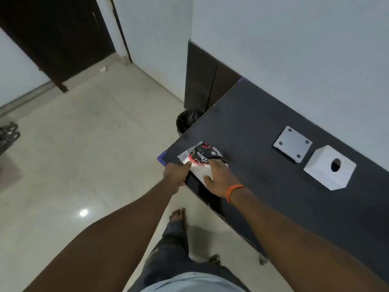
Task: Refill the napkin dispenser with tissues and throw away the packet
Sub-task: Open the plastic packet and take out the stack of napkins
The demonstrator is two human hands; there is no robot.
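A tissue packet (pixel 205 158) with a black and red printed wrapper lies near the left front corner of the dark table (pixel 263 197); white tissues (pixel 201 170) show at its near end. My left hand (pixel 176 172) pinches the packet's clear left edge. My right hand (pixel 219 179), with an orange wristband, rests on the packet and grips it from the right. The white cube-shaped napkin dispenser (pixel 329 170) with a round hole stands further right on the table. Its flat white base plate (pixel 293 146) lies beside it, off the cube.
A black waste bin (pixel 187 121) stands on the floor just beyond the table's left edge, partly hidden. A white wall runs behind the table. Glossy tiled floor (pixel 84 154) spreads to the left, with dark doors at the back. My bare feet are below the table's edge.
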